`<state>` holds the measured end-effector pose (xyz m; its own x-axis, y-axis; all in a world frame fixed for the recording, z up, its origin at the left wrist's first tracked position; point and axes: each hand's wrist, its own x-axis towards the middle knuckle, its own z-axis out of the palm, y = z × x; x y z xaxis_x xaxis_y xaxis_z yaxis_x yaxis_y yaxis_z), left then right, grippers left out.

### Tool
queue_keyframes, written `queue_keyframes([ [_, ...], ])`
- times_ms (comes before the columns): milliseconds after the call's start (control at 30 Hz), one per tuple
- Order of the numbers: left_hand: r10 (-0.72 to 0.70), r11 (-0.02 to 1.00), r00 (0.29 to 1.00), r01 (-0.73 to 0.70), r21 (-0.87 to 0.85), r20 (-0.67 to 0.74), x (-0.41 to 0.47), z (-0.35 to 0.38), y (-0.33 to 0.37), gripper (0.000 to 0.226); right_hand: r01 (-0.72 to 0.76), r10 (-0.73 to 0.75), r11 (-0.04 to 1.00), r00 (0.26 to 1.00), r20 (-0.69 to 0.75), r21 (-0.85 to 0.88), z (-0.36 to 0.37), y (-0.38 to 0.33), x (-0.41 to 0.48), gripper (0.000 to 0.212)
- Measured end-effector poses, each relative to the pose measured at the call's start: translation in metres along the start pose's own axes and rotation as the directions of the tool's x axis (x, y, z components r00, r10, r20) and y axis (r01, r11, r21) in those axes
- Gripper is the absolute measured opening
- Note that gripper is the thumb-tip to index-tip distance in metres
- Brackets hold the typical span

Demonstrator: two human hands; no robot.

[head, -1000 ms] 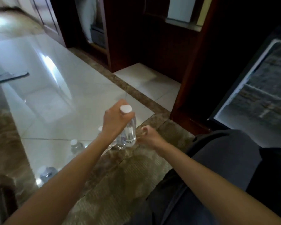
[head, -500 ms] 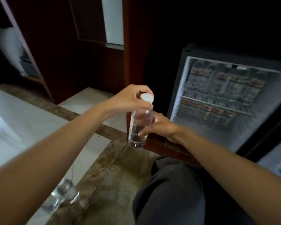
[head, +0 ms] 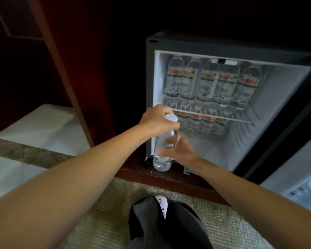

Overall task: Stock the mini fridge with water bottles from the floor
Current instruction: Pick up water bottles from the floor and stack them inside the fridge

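A clear water bottle (head: pixel 162 163) with a white cap hangs upright in front of the open mini fridge (head: pixel 284 97), near its lower left corner. My left hand (head: pixel 157 120) grips the bottle at the neck, just under the cap. My right hand (head: pixel 180 151) wraps around the bottle's middle from the right, fingers behind and around it. Inside the fridge, several labelled bottles (head: pixel 210 83) stand on the wire shelf (head: pixel 241 118), and more bottles (head: pixel 201 125) stand in a row below it.
The fridge sits in a dark wooden cabinet (head: pixel 90 72) on a raised wooden ledge (head: pixel 169 178). Its open door (head: pixel 298 178) swings out at the right with bottles in its rack. Carpet (head: pixel 104 209) and pale floor tile (head: pixel 43 126) lie to the left. My dark-trousered knee (head: pixel 162 223) is at the bottom.
The bottle went from the floor up toward the fridge as my view swung right. My right hand has closed around its middle, and the fridge opening now fills the view.
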<state>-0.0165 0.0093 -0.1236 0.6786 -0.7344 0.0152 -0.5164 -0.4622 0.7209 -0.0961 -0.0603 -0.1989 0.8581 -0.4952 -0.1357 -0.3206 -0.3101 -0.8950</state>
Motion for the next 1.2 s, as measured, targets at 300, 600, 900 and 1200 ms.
queue_keyframes([
  [300,0.049,0.994,0.986,-0.033,-0.102,0.158,0.071,0.05,-0.039,0.021,-0.13,0.13,0.991,0.992,0.001,-0.041,-0.022,0.064,0.078,0.046],
  [600,-0.112,0.99,0.985,0.122,-0.073,0.131,0.083,0.104,-0.121,0.042,-0.196,0.205,0.979,0.942,-0.266,0.062,-0.009,0.111,0.156,0.064],
  [900,-0.185,0.979,0.921,0.203,-0.018,0.343,0.109,0.152,-0.153,0.066,-0.163,0.176,0.984,0.952,-0.25,0.069,-0.003,0.126,0.213,0.06],
  [1200,-0.137,0.991,0.943,0.131,0.039,0.304,0.13,0.158,-0.157,0.071,-0.174,0.164,0.984,0.964,-0.211,-0.031,0.005,0.133,0.252,0.06],
])
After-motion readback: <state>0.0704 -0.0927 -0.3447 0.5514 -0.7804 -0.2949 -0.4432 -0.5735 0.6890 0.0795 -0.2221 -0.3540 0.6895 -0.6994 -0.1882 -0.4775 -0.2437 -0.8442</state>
